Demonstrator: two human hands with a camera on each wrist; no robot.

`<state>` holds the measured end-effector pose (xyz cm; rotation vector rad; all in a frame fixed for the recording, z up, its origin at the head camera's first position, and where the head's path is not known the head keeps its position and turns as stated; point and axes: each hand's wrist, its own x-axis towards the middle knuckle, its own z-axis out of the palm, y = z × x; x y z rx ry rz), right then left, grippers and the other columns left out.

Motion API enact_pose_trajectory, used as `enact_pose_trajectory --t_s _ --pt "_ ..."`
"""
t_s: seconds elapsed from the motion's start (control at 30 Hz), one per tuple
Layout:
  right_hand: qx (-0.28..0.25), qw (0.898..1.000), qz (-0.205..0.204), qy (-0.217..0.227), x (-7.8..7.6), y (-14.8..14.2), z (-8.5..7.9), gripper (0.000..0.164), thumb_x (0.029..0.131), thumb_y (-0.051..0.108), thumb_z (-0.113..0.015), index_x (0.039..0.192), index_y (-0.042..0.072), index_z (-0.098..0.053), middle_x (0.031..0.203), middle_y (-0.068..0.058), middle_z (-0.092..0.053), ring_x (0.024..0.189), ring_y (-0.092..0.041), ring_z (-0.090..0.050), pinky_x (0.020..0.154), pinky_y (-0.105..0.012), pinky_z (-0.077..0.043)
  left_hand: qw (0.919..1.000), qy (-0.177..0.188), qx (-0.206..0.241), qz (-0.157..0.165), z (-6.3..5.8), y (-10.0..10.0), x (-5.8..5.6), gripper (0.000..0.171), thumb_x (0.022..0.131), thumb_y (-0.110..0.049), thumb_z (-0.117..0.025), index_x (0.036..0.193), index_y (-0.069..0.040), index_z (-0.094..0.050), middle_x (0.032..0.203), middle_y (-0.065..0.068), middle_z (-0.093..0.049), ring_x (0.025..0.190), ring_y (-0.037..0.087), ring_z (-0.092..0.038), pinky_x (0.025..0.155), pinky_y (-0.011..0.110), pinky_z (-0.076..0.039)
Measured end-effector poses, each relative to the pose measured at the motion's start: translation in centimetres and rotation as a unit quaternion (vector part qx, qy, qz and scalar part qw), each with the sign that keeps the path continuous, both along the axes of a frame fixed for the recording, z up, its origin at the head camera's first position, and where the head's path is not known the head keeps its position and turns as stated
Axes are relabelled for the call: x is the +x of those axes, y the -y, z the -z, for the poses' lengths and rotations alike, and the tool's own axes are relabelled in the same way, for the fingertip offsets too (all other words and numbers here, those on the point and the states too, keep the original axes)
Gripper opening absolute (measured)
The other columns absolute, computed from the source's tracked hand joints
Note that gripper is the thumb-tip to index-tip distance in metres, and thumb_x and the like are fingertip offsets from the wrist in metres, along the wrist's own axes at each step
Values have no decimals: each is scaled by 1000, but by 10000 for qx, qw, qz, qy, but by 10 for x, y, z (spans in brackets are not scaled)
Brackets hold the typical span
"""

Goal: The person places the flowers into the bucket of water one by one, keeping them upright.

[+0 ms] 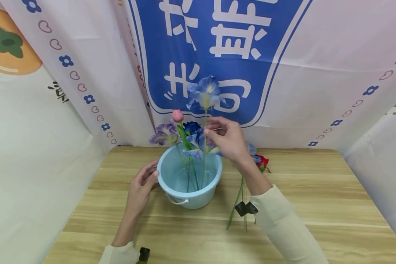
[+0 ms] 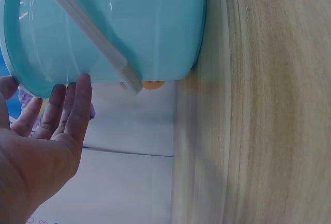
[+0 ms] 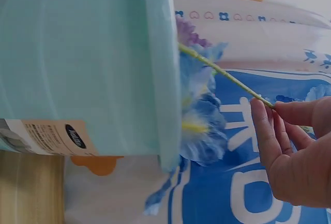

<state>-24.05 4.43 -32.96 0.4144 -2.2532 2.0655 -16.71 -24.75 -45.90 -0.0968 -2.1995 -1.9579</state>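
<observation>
A light blue bucket (image 1: 198,198) stands on the table with several artificial flowers inside. My right hand (image 1: 227,139) pinches the thin stem (image 3: 227,74) of a tall blue iris (image 1: 206,91) between thumb and fingertips, above the bucket. The stem's lower part runs down inside. My left hand (image 1: 143,187) rests at the bucket's left side, thumb at the rim and fairly straight fingers (image 2: 77,107) touching the outer wall. A pink tulip (image 1: 178,116), a purple flower (image 1: 165,134), a dark blue flower (image 1: 192,127) and another blue iris (image 1: 195,148) rise from the bucket.
Right of the bucket, a red rose (image 1: 262,161) and a blue flower (image 1: 252,148) lie on the wooden table (image 1: 316,205), partly behind my right forearm. The white bucket handle (image 1: 178,201) hangs at the front. A printed cloth (image 1: 300,102) stands along the back edge.
</observation>
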Motion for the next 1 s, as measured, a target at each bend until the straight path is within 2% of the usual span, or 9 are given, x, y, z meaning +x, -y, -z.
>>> enact_pose_trajectory --t_s 0.13,0.23,0.43,0.77,1.0 --pt "47 10000 28 25 -7 9 5 35 101 2 -72 136 1 -71 112 -18 -71 98 -29 -77 79 -33 -72 10000 -2 16 -21 1 0 0 43 111 -13 -59 152 -1 -55 139 25 -64 112 6 -73 93 29 -68" --pt "120 9999 50 57 -10 15 7 34 101 3 -72 135 2 -71 111 -17 -72 96 -25 -77 79 -34 -72 10000 5 34 -44 1 0 0 43 111 -13 -59 152 -1 -55 135 17 -67 112 6 -73 93 29 -69" --pt "282 9995 53 96 -15 24 13 37 100 3 -73 137 1 -70 111 -17 -74 97 -29 -77 79 -36 -72 10000 5 71 -59 0 0 0 43 111 -12 -60 152 0 -55 128 -2 -70 112 7 -73 93 29 -69" --pt "478 9985 93 252 -16 25 24 37 100 1 -72 137 2 -70 111 -17 -74 94 -29 -77 76 -38 -72 10000 -17 76 -14 -1 -1 -2 43 111 -13 -60 152 0 -55 127 -6 -70 112 6 -73 92 29 -69" --pt "856 9956 32 383 -14 24 34 37 99 0 -73 136 5 -71 112 -17 -75 95 -29 -77 78 -42 -72 9999 -19 96 -28 1 -1 0 44 110 -12 -60 152 1 -54 123 -12 -72 111 7 -74 91 28 -69"
